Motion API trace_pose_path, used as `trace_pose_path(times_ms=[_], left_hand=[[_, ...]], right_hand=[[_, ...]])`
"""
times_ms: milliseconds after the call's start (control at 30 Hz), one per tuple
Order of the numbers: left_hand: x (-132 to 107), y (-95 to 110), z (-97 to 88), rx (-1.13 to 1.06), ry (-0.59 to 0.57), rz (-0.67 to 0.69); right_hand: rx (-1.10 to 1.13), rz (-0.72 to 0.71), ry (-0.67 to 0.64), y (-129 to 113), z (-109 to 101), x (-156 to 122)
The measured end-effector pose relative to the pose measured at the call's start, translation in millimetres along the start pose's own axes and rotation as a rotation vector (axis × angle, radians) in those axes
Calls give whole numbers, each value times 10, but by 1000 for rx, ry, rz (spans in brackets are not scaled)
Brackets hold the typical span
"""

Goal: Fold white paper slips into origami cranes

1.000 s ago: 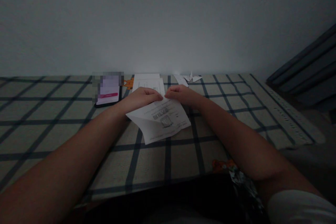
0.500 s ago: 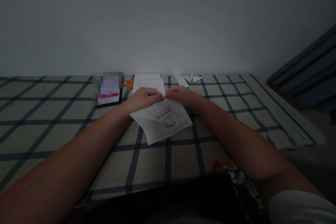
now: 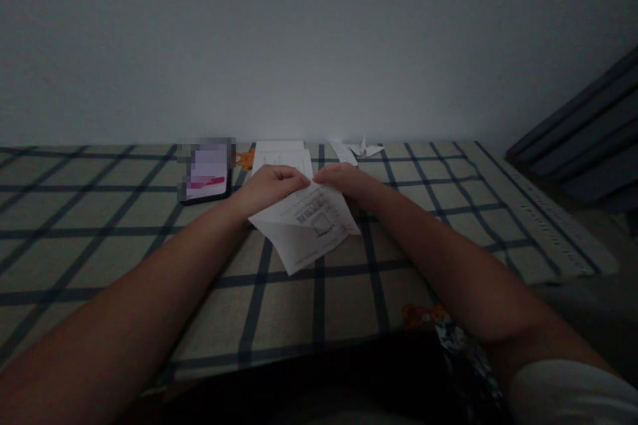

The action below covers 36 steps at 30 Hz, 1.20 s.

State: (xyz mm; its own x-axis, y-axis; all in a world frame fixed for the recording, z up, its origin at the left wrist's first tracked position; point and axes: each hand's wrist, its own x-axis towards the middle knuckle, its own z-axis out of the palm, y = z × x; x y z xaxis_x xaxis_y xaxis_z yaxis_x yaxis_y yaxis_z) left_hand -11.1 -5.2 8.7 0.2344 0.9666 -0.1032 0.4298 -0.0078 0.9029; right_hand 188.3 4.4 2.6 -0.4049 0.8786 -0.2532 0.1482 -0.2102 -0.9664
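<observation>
A printed white sheet of paper [image 3: 306,229], partly folded, lies on the checked cloth [image 3: 124,212] in the middle of the view. My left hand [image 3: 272,187] pinches its far edge from the left, fingers closed. My right hand [image 3: 343,182] pinches the same edge from the right, fingertips almost meeting the left ones. The near corner of the sheet points toward me and rests on the cloth.
A phone [image 3: 207,174] with a lit screen lies left of my hands. More white sheets [image 3: 279,154] lie behind them, with an orange figure [image 3: 244,159] beside. A small folded paper shape [image 3: 363,148] sits by the wall. A dark striped cushion [image 3: 583,139] stands at right.
The sheet has turned slightly and drawn in under my hands; its right corner has pulled leftward. Both hands stay pinched at its far edge.
</observation>
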Motion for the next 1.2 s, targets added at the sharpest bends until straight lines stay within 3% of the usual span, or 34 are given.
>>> trace_pose_path(times_ms=[333, 533, 867, 1200], left_hand=[[33, -21, -31, 36, 14, -32], [12, 9, -30, 85, 4, -32], [-17, 64, -14, 49, -12, -18], [-28, 33, -53, 47, -48, -35]], right_hand=[[52, -14, -50, 14, -31, -12], [-72, -78, -39, 2, -67, -39], [18, 29, -38, -35, -22, -41], [-44, -51, -83, -12, -72, -50]])
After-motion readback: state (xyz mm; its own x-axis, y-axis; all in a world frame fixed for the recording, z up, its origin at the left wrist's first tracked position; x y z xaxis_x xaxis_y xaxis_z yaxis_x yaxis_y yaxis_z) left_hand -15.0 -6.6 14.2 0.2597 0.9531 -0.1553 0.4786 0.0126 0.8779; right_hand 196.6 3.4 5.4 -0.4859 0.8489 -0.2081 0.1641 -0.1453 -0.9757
